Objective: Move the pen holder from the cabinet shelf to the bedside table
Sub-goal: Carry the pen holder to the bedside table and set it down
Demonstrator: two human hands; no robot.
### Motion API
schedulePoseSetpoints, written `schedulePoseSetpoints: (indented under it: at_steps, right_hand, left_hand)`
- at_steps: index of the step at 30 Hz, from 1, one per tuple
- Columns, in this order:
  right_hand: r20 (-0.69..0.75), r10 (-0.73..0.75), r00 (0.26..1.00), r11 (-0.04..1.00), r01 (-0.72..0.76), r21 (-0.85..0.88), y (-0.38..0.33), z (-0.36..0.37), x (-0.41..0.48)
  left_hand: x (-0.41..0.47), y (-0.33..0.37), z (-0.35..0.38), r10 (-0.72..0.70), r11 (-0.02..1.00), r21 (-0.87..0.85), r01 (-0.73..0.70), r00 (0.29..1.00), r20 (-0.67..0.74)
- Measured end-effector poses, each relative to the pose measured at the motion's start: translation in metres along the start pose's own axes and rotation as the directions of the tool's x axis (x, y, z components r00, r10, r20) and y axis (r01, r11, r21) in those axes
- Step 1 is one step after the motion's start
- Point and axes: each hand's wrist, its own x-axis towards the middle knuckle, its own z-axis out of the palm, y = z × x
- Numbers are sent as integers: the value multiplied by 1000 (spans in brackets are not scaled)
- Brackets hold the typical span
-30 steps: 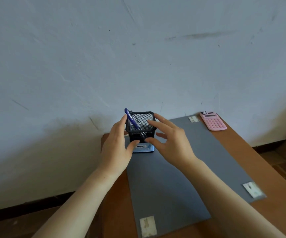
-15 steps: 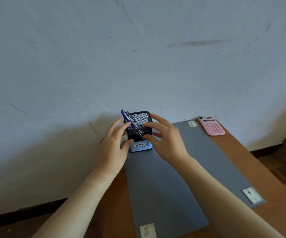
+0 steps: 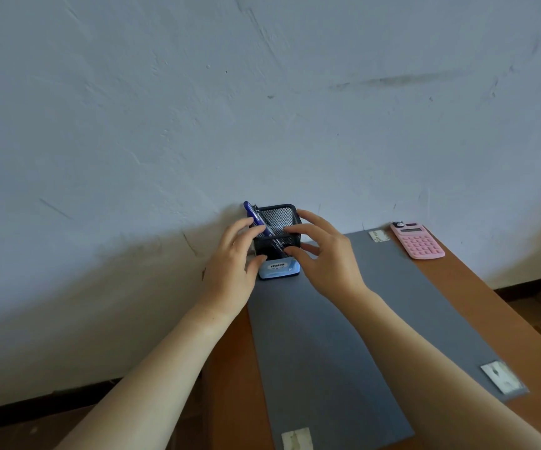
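Two hands (image 3: pixel 282 258), one pen holder (image 3: pixel 277 235), one calculator (image 3: pixel 417 241)

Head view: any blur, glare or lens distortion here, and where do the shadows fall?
Head view: sharp at the pen holder and both hands, left hand, right hand; slight softness toward the lower corners. No glare; light is soft and bluish. A broad, faint shadow lies on the wall low at the left. Wide-angle stretch splays the forearms and the grey mat.
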Motion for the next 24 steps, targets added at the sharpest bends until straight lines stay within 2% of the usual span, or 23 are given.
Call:
schedulePoseSetpoints:
  at_steps: [10, 16, 24]
  right_hand:
    - [-54, -62, 997, 998, 62, 7, 18, 7, -9]
    - [-37, -76, 996, 997, 76, 7, 25, 4, -8]
    - [-56, -31, 998, 999, 30, -9, 16, -5, -9]
  left_hand:
    - [-1, -1, 4, 49, 997, 54, -48, 999, -11]
    - [-2, -1, 8, 38, 997, 74, -37, 999, -14]
    - [-6, 4, -8, -2, 995, 99, -7, 996, 93]
